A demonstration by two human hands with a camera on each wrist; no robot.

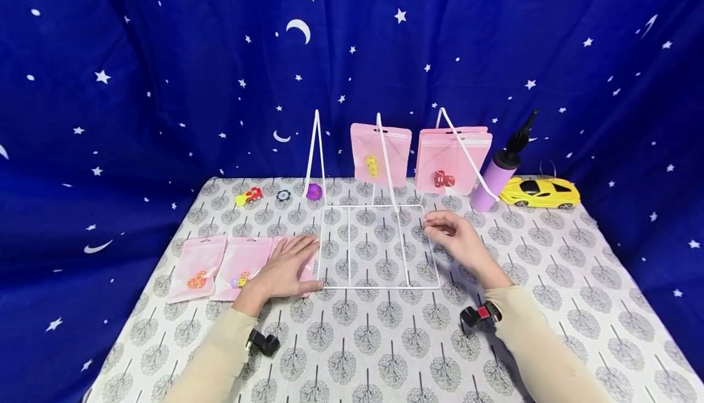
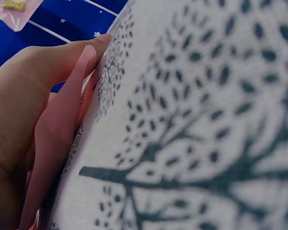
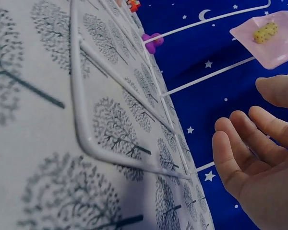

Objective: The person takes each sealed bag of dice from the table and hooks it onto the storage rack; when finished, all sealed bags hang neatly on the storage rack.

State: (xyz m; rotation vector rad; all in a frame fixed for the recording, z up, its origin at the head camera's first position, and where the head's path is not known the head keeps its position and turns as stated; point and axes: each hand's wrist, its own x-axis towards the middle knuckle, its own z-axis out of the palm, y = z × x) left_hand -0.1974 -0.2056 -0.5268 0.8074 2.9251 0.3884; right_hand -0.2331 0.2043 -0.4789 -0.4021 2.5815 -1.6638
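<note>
Looks partly done: has pink bags [image 1: 381, 146] hung on the white rack [image 1: 379, 288] at its twelve and one o'clock, none at eleven; leaves three more bags [image 1: 244, 256] on the bench [image 1: 385, 354] at nine, one under the straight-fingered left hand [image 1: 287, 268]; shows the right hand [image 1: 459, 241] relaxed, empty, at three.

Mid tree-print cloth-covered table [image 1: 363, 366]: white wire rack [image 1: 379, 205]. On middle prong: pink plastic pouch [image 1: 374, 146]; on right prong: overlapping pink plastic pouches [image 1: 448, 158]. Left of rack, partly under left grip [image 1: 288, 265]: row of flat pink plastic pouches [image 1: 239, 259]. Behind right: purple cylindrical pump [image 1: 491, 184], then yellow toy car [image 1: 541, 192].
</note>
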